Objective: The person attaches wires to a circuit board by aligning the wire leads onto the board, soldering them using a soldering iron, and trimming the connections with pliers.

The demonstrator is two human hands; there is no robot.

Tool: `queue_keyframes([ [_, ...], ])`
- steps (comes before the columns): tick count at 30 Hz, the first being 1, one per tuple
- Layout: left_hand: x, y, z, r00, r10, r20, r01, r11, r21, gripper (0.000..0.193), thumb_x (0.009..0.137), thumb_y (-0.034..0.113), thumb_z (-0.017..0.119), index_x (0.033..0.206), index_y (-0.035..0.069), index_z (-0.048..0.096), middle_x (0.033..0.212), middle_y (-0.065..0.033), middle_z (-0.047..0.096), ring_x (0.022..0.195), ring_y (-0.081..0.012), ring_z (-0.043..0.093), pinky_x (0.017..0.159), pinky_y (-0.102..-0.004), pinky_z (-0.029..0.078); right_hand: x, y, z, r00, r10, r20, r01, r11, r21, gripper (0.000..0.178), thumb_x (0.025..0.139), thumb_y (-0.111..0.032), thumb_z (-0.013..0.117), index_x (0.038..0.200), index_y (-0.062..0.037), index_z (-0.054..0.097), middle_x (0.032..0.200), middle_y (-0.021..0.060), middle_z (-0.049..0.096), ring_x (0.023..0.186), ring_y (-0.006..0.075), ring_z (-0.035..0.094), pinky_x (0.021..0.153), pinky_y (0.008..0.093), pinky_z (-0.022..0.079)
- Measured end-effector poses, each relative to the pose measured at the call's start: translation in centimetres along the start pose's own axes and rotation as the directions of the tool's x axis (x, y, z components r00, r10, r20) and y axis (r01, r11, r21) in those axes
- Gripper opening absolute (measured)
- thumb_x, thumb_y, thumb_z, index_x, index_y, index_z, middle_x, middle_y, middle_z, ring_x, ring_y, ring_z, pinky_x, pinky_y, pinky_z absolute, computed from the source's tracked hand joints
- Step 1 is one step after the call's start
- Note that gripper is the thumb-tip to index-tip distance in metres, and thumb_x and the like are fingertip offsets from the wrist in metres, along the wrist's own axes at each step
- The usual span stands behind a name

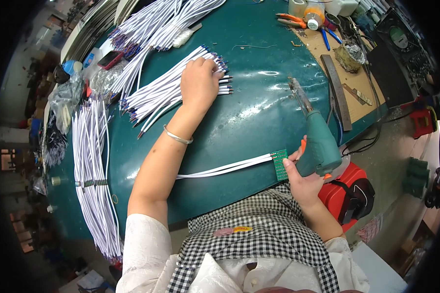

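Green and glossy, the work surface has its near edge just in front of the checked apron. Close to that edge, right of its middle, the right hand grips a small circuit board, thumb pressed on its right side; a soldering gun lies across the same hand, tip toward the far edge, and how firmly it is held I cannot tell. Two white wires run left from the board and disappear behind the left forearm. Farther in, the left hand curls over a wire pile; whether its fingers close on any strand I cannot tell. A banded wire bundle lies along the left edge, its near end seeming to pass the near edge. Between pile and gun stretches open surface, with room to move, while toward the right edge a dark flat bar, blue-handled pliers and orange-handled pliers take up space on or beside a brown panel
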State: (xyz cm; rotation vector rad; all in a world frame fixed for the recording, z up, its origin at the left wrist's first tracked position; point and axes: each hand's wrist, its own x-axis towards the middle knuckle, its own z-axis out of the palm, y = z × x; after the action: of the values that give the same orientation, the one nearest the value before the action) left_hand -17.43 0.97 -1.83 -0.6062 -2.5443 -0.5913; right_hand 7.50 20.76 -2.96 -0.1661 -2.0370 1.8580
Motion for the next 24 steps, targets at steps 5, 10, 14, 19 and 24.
queue_keyframes([
  [5,-1.4,3.2,-3.6,0.995,0.096,-0.027,-0.100,0.956,-0.276,0.014,0.080,0.008,0.077,0.093,0.005,0.073,0.079,-0.0095,0.065,0.069,-0.0273,0.062,0.063,-0.0340,0.050,0.4,0.1,0.1,0.999,0.001,-0.052,0.002,0.998,0.061,0.047,0.083,0.013,0.069,0.124,0.0022,0.049,0.094,0.0031,0.057,0.083,0.0101,0.058,0.074,0.0245,0.049],
  [10,-6.7,9.2,-9.3,0.942,0.276,0.191,-0.156,0.864,-0.479,0.020,0.078,0.002,0.075,0.097,0.006,0.071,0.077,-0.0085,0.062,0.064,-0.0257,0.065,0.055,-0.0353,0.051,1.1,-0.5,-0.4,0.999,-0.046,0.029,0.045,0.998,0.033,0.065,0.082,0.017,0.066,0.141,0.0050,0.041,0.100,0.0043,0.052,0.086,0.0119,0.056,0.075,0.0253,0.049],
  [14,-9.8,10.5,-9.0,0.934,0.264,0.240,-0.092,0.827,-0.554,0.022,0.075,0.001,0.077,0.096,0.004,0.071,0.077,-0.0067,0.060,0.063,-0.0226,0.064,0.053,-0.0332,0.050,1.5,-1.3,-0.3,0.996,-0.048,0.074,0.041,0.995,0.090,0.065,0.082,0.017,0.066,0.141,0.0047,0.040,0.099,0.0044,0.053,0.087,0.0114,0.056,0.077,0.0260,0.049],
  [19,-11.2,10.7,-8.0,0.951,0.262,0.166,-0.141,0.841,-0.522,0.021,0.074,0.001,0.077,0.094,0.004,0.071,0.076,-0.0043,0.059,0.060,-0.0197,0.061,0.048,-0.0320,0.048,1.1,-1.5,-0.1,0.999,0.027,0.022,-0.030,0.993,0.115,0.065,0.082,0.017,0.065,0.140,0.0037,0.040,0.096,0.0046,0.052,0.085,0.0110,0.055,0.076,0.0258,0.049],
  [24,-11.6,10.7,-7.6,0.949,0.291,0.120,-0.186,0.826,-0.533,0.027,0.068,-0.006,0.080,0.093,0.002,0.073,0.071,-0.0061,0.059,0.056,-0.0174,0.059,0.046,-0.0293,0.045,1.0,-1.7,0.1,0.997,0.075,0.002,-0.075,0.991,0.113,0.063,0.082,0.017,0.064,0.139,0.0031,0.040,0.095,0.0049,0.052,0.084,0.0110,0.055,0.075,0.0254,0.049],
])
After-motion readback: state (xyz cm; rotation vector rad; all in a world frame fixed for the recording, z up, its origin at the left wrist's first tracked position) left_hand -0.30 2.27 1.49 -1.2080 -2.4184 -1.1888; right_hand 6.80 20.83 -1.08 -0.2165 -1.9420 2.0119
